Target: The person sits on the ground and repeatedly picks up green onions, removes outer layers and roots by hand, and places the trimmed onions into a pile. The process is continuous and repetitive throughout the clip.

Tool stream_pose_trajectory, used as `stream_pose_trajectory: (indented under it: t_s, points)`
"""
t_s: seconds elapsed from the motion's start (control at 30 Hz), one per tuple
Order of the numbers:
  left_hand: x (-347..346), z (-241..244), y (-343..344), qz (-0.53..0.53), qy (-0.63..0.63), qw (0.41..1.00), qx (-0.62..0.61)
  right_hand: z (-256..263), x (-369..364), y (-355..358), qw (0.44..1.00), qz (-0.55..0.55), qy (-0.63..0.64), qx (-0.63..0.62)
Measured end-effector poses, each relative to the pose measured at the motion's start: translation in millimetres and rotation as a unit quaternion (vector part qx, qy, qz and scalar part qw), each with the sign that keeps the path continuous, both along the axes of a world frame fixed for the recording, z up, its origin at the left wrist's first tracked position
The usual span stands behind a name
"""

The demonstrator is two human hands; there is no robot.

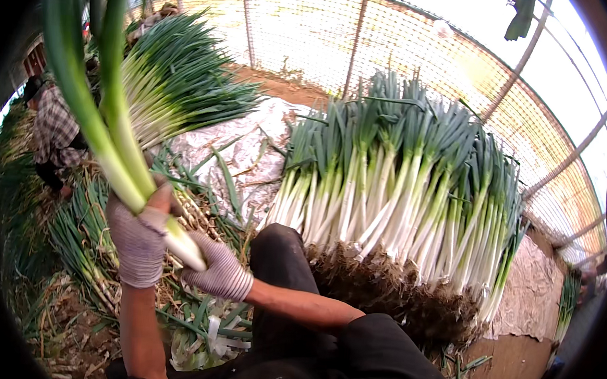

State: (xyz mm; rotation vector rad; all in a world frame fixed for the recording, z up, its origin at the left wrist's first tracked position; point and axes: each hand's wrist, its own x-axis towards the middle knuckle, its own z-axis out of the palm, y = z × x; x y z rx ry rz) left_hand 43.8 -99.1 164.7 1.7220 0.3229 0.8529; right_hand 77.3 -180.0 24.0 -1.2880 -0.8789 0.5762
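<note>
My left hand (138,242), in a pale knitted work glove, grips a thick Welsh onion (126,180) around its lower stalk. The stalk leans up and left, and its green leaves run out at the top of the view. At the white lower end is my right hand (219,272), gloved the same way, with its fingers curled about the stalk. Part of those fingers is hidden behind it. To the right of my knees, a dense row of Welsh onions (396,194) stands upright, with soil-covered roots (381,286) at the bottom.
Another large pile of Welsh onions (181,75) lies at the back left. A person in a checked shirt (55,120) bends at the far left. Loose onions (84,250) and trimmed leaves (199,318) litter the ground. A pale sheet (217,169) lies before a netted wall (301,30) with poles.
</note>
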Motion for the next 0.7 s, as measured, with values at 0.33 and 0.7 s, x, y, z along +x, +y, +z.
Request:
stream_pose_trajectory:
  t_s: [0.33, 0.7]
  points:
    - [41.2, -6.4, -49.2, -0.298, 0.15, 0.917, 0.219, 57.0, 238.3, -220.0, 0.724, -0.644, -0.215, -0.124]
    - [1.0, -139.1, 10.9, -0.311, 0.4, 0.843, 0.181, -167.2, 262.7, -412.2, 0.536, -0.475, 0.139, -0.685]
